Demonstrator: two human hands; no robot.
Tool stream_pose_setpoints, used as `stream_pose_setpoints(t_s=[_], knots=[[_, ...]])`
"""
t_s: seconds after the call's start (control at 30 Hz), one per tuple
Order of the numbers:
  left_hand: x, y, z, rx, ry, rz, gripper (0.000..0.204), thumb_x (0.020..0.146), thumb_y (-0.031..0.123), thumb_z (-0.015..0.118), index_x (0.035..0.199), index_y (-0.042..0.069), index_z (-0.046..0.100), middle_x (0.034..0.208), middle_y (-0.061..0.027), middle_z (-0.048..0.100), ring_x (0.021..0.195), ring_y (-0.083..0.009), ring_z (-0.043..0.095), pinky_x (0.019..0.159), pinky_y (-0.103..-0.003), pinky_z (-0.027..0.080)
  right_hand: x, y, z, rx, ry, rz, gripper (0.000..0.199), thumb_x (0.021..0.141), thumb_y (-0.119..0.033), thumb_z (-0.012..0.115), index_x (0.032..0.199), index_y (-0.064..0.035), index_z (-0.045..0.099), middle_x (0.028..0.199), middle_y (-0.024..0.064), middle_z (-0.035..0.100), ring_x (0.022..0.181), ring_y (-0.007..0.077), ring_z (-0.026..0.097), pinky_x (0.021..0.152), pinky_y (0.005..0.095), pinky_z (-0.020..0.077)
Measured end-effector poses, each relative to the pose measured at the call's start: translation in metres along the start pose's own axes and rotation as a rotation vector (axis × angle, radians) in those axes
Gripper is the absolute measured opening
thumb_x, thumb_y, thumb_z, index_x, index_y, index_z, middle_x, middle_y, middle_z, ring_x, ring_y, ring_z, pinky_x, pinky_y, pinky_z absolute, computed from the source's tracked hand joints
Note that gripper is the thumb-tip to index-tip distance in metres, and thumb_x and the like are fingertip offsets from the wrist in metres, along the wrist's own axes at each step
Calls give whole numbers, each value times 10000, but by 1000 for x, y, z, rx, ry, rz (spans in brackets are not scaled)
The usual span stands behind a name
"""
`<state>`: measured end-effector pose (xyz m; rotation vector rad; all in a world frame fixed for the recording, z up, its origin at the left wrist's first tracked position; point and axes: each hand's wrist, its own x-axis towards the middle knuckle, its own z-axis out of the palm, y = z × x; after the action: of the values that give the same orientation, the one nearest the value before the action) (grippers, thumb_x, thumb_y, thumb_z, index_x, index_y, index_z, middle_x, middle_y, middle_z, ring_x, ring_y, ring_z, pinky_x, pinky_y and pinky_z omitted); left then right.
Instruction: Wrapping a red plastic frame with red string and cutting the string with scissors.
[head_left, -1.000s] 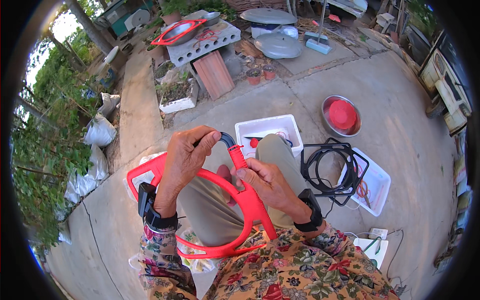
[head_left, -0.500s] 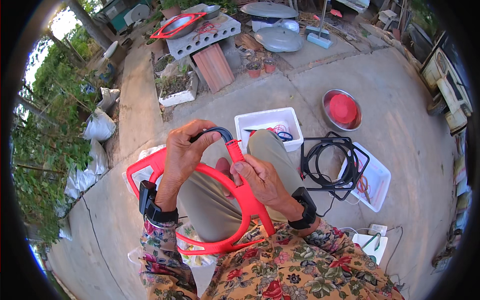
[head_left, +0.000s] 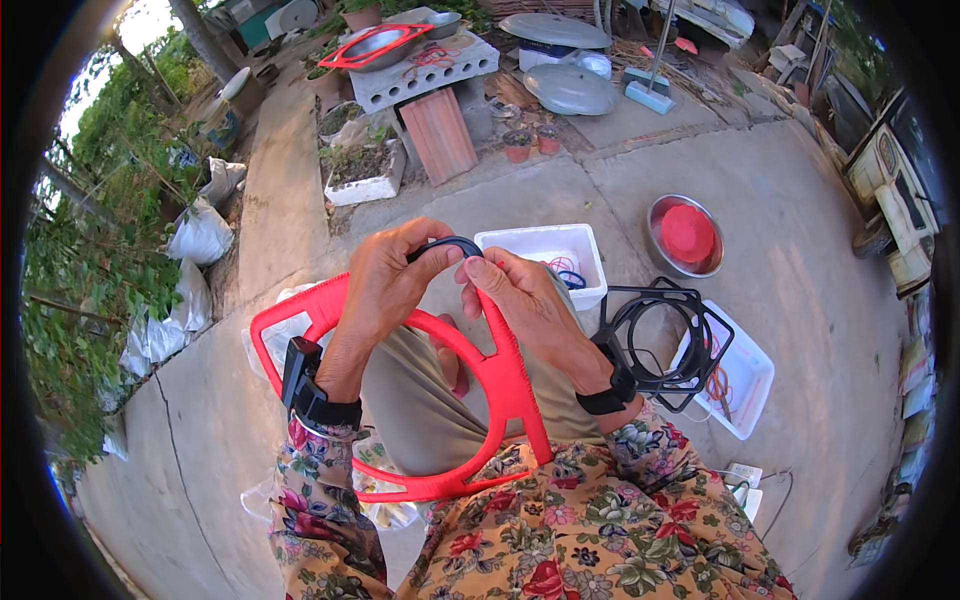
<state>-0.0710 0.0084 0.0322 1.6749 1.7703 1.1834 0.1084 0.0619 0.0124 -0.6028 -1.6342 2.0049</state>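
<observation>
The red plastic frame [head_left: 495, 385], a square outline with a ring inside it, lies tilted across the person's lap, its upper edge raised toward the hands. At that upper edge a short black curved strip [head_left: 450, 245] arches between the two hands. The left hand [head_left: 385, 280] comes over the frame's top from the left, its fingers [head_left: 425, 245] curled narrow and pinching the strip's left end. The right hand [head_left: 520, 300] rests against the frame's straight right bar, its fingers [head_left: 480, 272] closed on the strip's right end, the thumb pressing close to the left hand's fingertips. Both wrists wear dark bands.

Just beyond the frame, touching distance behind the hands, a white rectangular tub [head_left: 545, 255] sits on the concrete floor [head_left: 780, 230] with small coloured rings inside. To the right of the frame a black frame [head_left: 660, 340] of the same ring-in-outline shape leans over a white tray [head_left: 735, 375]. Farther right and beyond the frame, a metal bowl [head_left: 685, 240] holds a red lid. Well beyond the frame, at the top, another red frame [head_left: 375, 45] lies on a grey concrete block [head_left: 420, 75].
</observation>
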Motion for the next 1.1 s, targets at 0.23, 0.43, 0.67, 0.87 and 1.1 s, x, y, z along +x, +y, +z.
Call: stream_pose_setpoints(t_s=[0.23,0.43,0.67,0.87,1.1], knots=[[-2,-2,-2,-6,-45,-104,108,876,96,648,922,2,623,757,29,600,711,-29,487,625,-198,415,14,33,6,23,36,-154,339,997,-332,427,906,-28,548,575,-5,491,484,73,500,430,231,406],[-2,0,0,-109,-32,-125,125,845,68,678,933,2,619,726,37,581,679,-21,452,603,-195,396,5,44,15,59,123,-179,345,1006,-320,408,874,-27,532,564,13,511,502,79,507,476,228,416],[-4,-14,-2,-105,-11,-192,126,843,72,682,940,12,628,748,36,603,700,-23,476,636,-198,414,14,42,11,95,38,-80,349,1004,-336,409,945,-24,553,627,19,555,567,87,541,555,230,448],[-8,-30,-5,-134,18,-168,124,847,69,674,947,5,638,817,17,643,771,-33,532,693,-204,439,-1,45,-5,314,-104,-15,438,1001,-381,404,1183,-10,547,889,53,627,847,102,590,795,262,479],[-6,-30,-6,-182,9,-204,134,849,68,672,959,-2,638,834,13,646,791,-35,541,709,-198,441,-19,57,-2,145,79,-12,377,986,-318,471,1119,17,583,916,68,652,843,118,619,760,258,505]])
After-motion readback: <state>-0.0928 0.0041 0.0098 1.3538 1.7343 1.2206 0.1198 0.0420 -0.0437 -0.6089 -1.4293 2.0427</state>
